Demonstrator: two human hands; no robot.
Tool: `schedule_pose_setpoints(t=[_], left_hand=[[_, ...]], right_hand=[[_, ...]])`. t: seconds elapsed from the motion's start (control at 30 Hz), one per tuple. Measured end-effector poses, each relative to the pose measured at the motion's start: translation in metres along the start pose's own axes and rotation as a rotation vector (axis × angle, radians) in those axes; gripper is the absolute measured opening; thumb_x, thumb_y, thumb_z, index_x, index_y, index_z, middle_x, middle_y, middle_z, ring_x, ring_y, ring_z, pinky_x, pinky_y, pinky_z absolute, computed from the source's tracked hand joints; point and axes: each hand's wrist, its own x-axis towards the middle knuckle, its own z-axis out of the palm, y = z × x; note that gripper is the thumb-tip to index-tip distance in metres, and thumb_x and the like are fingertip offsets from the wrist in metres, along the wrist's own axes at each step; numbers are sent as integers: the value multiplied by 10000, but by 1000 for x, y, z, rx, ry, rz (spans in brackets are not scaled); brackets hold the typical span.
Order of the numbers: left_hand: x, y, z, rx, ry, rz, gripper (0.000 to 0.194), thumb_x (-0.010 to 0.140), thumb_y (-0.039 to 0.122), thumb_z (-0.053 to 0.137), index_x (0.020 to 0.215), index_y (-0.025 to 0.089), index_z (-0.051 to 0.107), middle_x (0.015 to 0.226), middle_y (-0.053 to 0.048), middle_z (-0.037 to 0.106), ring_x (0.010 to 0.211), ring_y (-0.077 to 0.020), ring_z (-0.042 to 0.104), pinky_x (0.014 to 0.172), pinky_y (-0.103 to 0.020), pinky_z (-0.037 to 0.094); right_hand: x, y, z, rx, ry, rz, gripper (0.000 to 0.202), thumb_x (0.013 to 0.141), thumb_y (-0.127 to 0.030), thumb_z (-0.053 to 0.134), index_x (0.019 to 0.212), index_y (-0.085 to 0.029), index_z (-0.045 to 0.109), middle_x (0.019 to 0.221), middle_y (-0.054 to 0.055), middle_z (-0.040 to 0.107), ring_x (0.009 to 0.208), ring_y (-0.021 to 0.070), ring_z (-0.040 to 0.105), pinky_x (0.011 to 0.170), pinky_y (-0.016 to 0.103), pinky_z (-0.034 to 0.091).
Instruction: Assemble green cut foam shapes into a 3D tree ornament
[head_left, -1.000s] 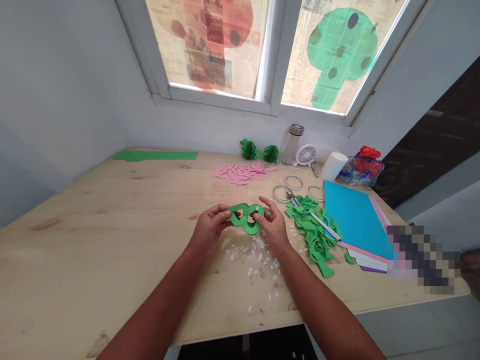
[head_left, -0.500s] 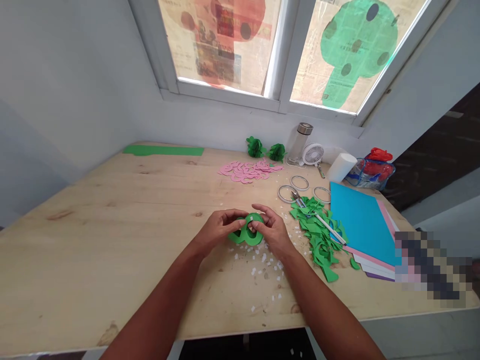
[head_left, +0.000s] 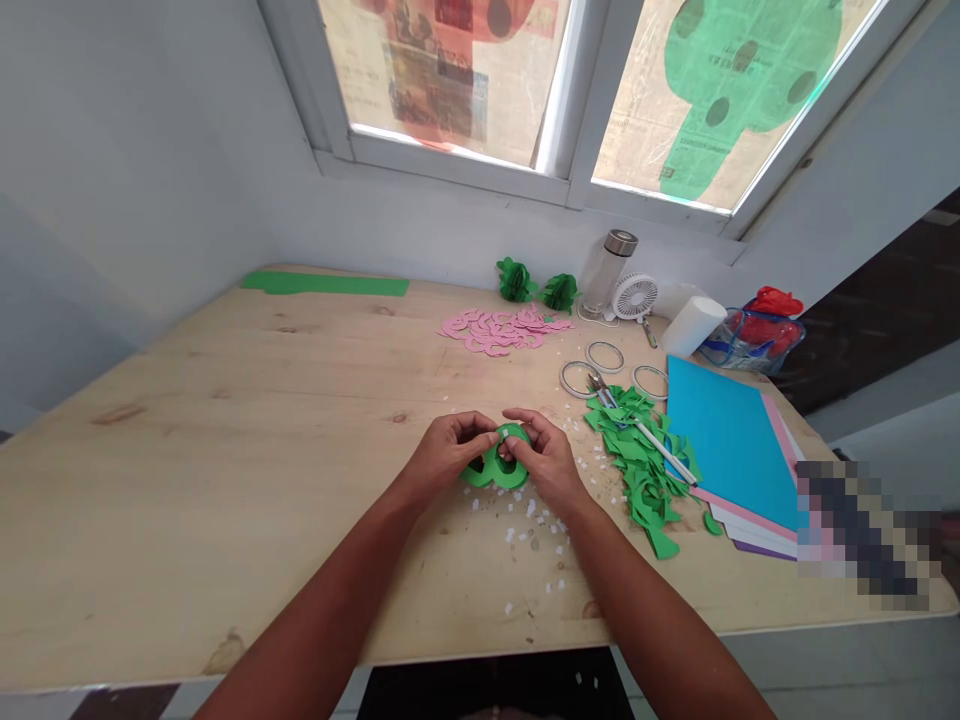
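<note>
Between my hands, just above the table near its middle, is a green paper cutout (head_left: 511, 478) with rounded loops and holes in it. My left hand (head_left: 454, 448) pinches its left side with thumb and fingers. From the other side my right hand (head_left: 550, 455) grips the right loop, thumb laid over the paper. A small white square (head_left: 505, 434) sits on the top of that loop near both thumbs. Part of the cutout is hidden behind my fingers. Small white paper bits (head_left: 531, 508) lie scattered on the wood below.
Green paper scraps (head_left: 649, 500) lie to the right, with scissors (head_left: 601, 388) and a white pen (head_left: 666, 452) on them. Beyond are tape rolls (head_left: 604, 356), pink cutouts (head_left: 502, 330), green paper ornaments (head_left: 516, 280), a bottle (head_left: 606, 275) and a small fan (head_left: 634, 296). Blue paper (head_left: 731, 440) lies right.
The view has tilted down slightly, so the window sits higher in the picture. Both hands keep hold of the green cutout; the right thumb and fingers have shifted only slightly.
</note>
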Motion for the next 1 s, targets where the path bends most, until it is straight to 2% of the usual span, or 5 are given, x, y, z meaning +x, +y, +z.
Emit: schedule_pose_setpoints(t=[0.1, 0.2, 0.33, 0.43, 1.0], left_hand=[[2, -4, 1, 27, 84, 17, 218, 644, 359, 703, 677, 149, 656, 585, 0, 613, 511, -105, 526, 469, -201, 426], [4, -8, 2, 99, 194, 82, 209, 640, 345, 699, 666, 144, 649, 576, 4, 596, 504, -107, 523, 465, -205, 430], [3, -11, 4, 213, 267, 181, 164, 677, 319, 659, 688, 155, 655, 611, 3, 625, 538, -117, 551, 487, -207, 439], [2, -11, 6, 299, 268, 243, 130, 702, 285, 633, 720, 163, 674, 676, -6, 669, 608, -132, 590, 542, -212, 460], [-1, -15, 8, 645, 252, 500, 130, 774, 236, 557, 761, 175, 671, 750, -27, 708, 651, -143, 620, 629, -243, 474]], right_hand=[[-2, -1, 0, -281, 143, -133, 339, 786, -289, 607, 1115, -210, 574, 797, 17, 647, 730, 170, 599, 654, 298, 467], [-6, -5, 0, -649, 345, -418, 267, 801, -238, 596, 1064, -192, 592, 998, 82, 645, 958, 222, 565, 831, 371, 443], [-9, -7, 1, -882, 321, -613, 81, 859, -195, 522, 863, -195, 603, 822, 55, 651, 814, 202, 555, 769, 354, 425], [-7, -4, 2, -944, 269, -614, 99, 868, -192, 512, 818, -198, 597, 768, 38, 651, 762, 191, 547, 744, 340, 414], [-7, 1, 0, -1046, 320, -590, 121, 877, -201, 527, 776, -196, 595, 728, 25, 662, 729, 182, 561, 709, 320, 373]])
